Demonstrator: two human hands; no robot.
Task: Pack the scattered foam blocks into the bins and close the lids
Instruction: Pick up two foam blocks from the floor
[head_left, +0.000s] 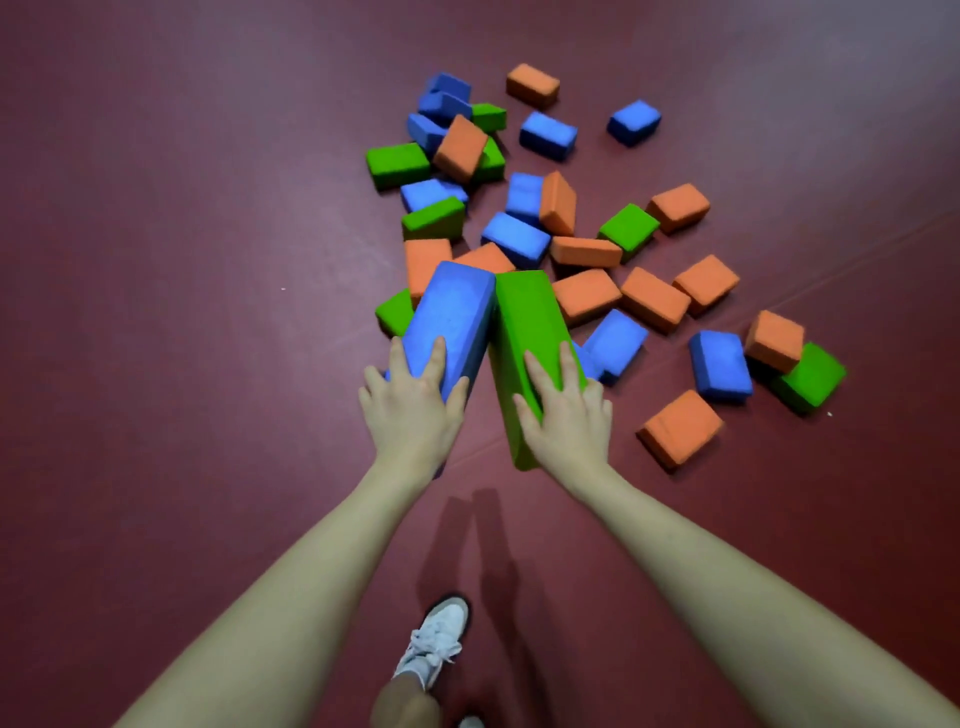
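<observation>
Your left hand (413, 402) grips the near end of a blue block (451, 317), fingers curled over its top. Your right hand (563, 410) clutches a green block (524, 332) alongside, the two touching at their far ends. Beyond your fingertips, scattered foam blocks (587, 249) litter the red floor (182, 260).

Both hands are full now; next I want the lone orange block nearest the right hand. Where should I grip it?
Grip the orange block across its narrow width, from above. It lies flat on the floor, apart from the others, long sides free.
</observation>
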